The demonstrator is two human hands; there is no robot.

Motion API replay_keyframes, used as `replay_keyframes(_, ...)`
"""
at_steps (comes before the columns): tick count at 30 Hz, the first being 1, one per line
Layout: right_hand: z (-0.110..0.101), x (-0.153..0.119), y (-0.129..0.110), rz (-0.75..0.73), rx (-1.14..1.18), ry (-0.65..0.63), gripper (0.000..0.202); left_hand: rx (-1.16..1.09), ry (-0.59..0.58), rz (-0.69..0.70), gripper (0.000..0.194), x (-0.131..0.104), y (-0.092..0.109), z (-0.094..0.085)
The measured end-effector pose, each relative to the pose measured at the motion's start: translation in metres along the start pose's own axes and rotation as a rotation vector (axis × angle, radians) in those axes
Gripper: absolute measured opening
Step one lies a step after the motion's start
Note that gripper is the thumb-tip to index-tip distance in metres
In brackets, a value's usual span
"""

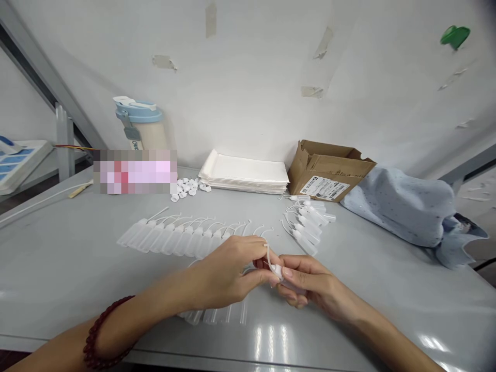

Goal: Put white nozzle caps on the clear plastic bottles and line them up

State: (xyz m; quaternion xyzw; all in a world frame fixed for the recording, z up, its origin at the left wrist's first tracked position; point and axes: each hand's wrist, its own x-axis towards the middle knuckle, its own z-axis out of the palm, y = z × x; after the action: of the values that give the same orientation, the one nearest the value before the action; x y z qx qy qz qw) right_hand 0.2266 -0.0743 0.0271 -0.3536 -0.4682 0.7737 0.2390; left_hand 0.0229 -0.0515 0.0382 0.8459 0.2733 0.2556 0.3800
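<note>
Between my hands is a small translucent squeeze bottle (276, 269) with a white cap and a thin bent spout. My right hand (315, 281) wraps its fingers round the bottle's body, covering most of it. At the cap, my left hand (236, 271) pinches with thumb and fingers; the spout rises beside its knuckles. Behind my left hand lies a slanted row of similar spouted bottles (174, 240). Clear tube-like bottles (213, 314) lie under my left forearm, their upper ends hidden. More spouted bottles (308, 230) are heaped beyond my right hand.
Small white caps (189, 187) lie in a pile near the wall. Beside them are stacked white padded envelopes (248, 173), an open cardboard box (329, 173) and a light blue cloth (406, 206). A blue-lidded tumbler (145, 124) stands back left, behind a blurred pink item (143, 173).
</note>
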Motion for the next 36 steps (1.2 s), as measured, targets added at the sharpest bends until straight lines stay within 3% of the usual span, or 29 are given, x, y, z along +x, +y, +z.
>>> replay_keyframes(5, -0.004, 0.001, 0.001, 0.040, 0.026, -0.038, 0.034, 0.029, 0.000, 0.123, 0.015, 0.000, -0.002, 0.001)
replay_keyframes(10, -0.001, 0.000, -0.001, -0.011, 0.009, 0.033, 0.032, -0.041, 0.033, 0.010, 0.014, 0.001, 0.001, -0.003)
replay_keyframes(14, -0.002, 0.001, 0.001, 0.003, 0.004, 0.004, 0.034, -0.034, 0.019, -0.019, 0.008, 0.001, 0.004, -0.002)
replay_keyframes(24, -0.006, 0.002, 0.006, 0.109, 0.114, -0.058, 0.043, 0.153, -0.009, 0.289, 0.020, -0.003, -0.004, 0.004)
replay_keyframes(30, 0.001, 0.002, 0.004, -0.010, 0.002, 0.008, 0.043, 0.016, 0.004, 0.101, 0.009, 0.001, 0.001, -0.002)
replay_keyframes(36, 0.003, -0.001, 0.003, -0.137, -0.083, 0.114, 0.041, -0.018, 0.018, -0.005, 0.021, 0.002, 0.000, -0.010)
